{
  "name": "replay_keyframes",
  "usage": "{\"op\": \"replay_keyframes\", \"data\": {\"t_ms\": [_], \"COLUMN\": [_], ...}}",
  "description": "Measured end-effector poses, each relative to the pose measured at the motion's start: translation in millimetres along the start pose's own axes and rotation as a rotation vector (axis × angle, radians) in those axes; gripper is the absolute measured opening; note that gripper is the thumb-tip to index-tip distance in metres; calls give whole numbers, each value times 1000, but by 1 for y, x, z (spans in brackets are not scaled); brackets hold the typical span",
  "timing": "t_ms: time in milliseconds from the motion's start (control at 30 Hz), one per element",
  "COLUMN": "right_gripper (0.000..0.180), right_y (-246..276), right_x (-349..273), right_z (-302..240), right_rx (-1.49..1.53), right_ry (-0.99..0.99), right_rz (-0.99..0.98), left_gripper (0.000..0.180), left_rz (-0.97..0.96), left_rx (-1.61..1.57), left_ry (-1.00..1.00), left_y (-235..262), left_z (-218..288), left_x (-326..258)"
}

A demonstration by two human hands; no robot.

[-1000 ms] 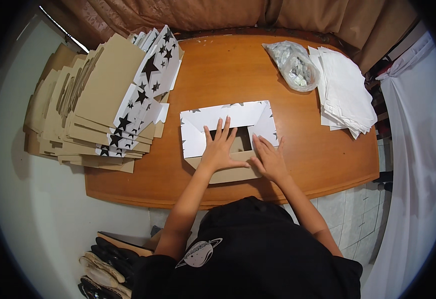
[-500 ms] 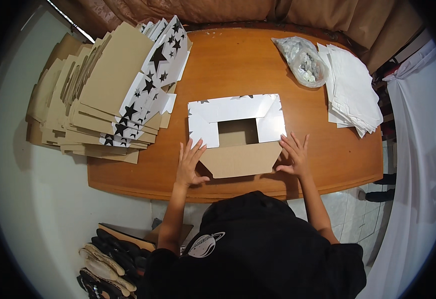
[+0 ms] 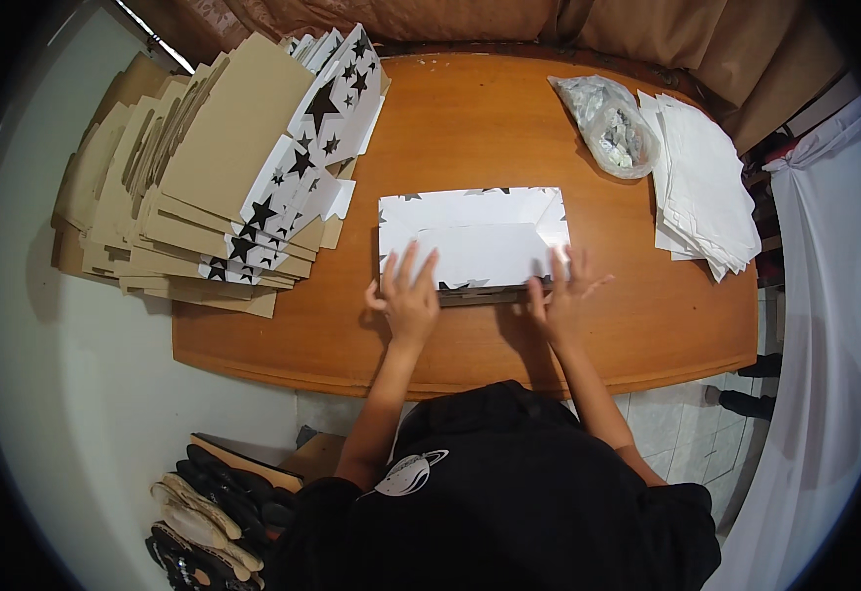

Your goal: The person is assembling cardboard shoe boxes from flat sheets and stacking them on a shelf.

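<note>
A white cardboard box [image 3: 475,222] with black stars along its edges stands on the table in front of me. Its near flap is folded inward over the middle, so the inside is hidden. My left hand [image 3: 411,300] is over the box's near left corner, fingers spread and holding nothing. Over the near right corner is my right hand [image 3: 559,300], also open, its fingers a little blurred by motion. Whether the fingertips press on the flap or hover just above it, I cannot tell.
Flat star-printed cardboard pieces [image 3: 224,148] are piled at the table's left. Far right lie a clear plastic bag [image 3: 618,128] with small contents and a stack of white sheets [image 3: 706,187]. Shoes [image 3: 214,512] sit on the floor at lower left. The wooden table [image 3: 470,118] has a curved near edge.
The near brown flap has been folded inward, showing its white side and covering the box's opening. Both hands have moved inward over the near corners.
</note>
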State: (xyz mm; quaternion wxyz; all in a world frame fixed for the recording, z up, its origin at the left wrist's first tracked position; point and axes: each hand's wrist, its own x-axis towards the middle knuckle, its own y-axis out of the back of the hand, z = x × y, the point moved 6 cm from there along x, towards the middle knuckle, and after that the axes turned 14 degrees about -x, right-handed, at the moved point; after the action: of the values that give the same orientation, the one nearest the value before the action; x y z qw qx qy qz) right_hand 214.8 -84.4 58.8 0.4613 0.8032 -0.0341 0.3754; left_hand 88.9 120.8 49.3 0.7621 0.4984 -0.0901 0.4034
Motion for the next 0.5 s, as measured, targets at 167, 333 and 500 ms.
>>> {"op": "replay_keyframes", "data": {"t_ms": [167, 333, 500], "right_gripper": [58, 53, 48], "right_y": [-21, -32, -33], "right_x": [6, 2, 3], "right_z": [-43, -39, -39], "right_rx": [-183, -143, -112], "right_ry": [390, 483, 457], "right_rz": [-413, -431, -441], "left_gripper": [64, 64, 57], "left_rz": [-298, -262, -264], "left_rx": [-104, 72, 37], "left_ry": [-214, -330, -325], "left_y": [-22, -36, -34], "left_z": [34, 23, 23], "left_x": [-8, -13, -10]}}
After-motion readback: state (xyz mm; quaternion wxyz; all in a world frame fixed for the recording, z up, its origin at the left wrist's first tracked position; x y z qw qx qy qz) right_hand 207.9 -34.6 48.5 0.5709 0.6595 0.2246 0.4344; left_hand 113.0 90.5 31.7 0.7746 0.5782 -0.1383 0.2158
